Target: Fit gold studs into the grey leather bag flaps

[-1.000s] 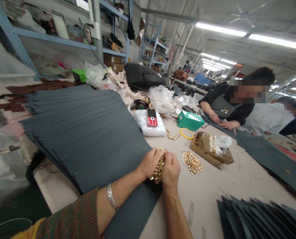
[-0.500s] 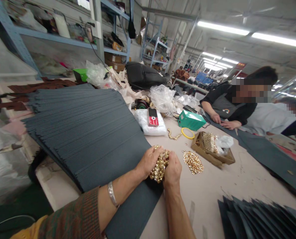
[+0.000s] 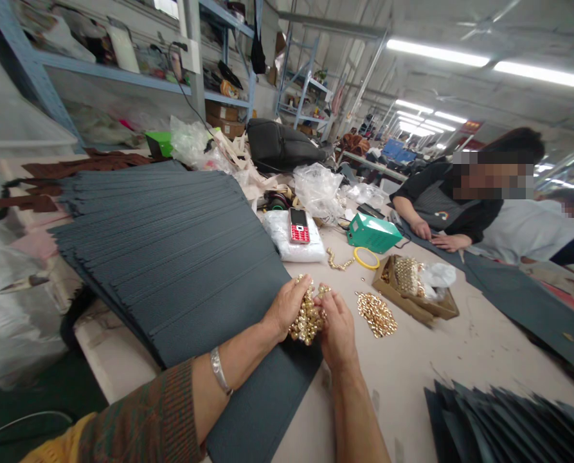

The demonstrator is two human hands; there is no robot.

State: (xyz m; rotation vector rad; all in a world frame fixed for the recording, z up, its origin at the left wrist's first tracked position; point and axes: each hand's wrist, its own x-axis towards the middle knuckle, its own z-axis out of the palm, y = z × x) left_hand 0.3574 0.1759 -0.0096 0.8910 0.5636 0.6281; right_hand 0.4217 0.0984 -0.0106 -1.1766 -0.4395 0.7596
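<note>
A bunch of gold beaded chains point(image 3: 306, 323) is gathered up above the dark sheets in front of me. My left hand point(image 3: 287, 307) is closed around the bunch from its left side. At its right side my right hand point(image 3: 337, 325) pinches some of the gold beads near the top, with its fingers curled. Dark blue-grey textured sheets point(image 3: 180, 244) lie fanned out beneath my left forearm. To the right of my hands is a loose heap of small gold pieces point(image 3: 376, 315) on the table point(image 3: 412, 360).
Beyond the heap stand a cardboard box point(image 3: 402, 299) of gold chains, a yellow tape ring point(image 3: 366, 258) and a green box point(image 3: 373, 233). A red phone point(image 3: 299, 226) rests on a white packet point(image 3: 287, 247). More dark sheets point(image 3: 499, 424) lie front right. A co-worker point(image 3: 450, 199) sits across.
My right hand has drawn slightly away from the left and now pinches beads at the top of the bunch. My left hand keeps its hold. The view has shifted a little.
</note>
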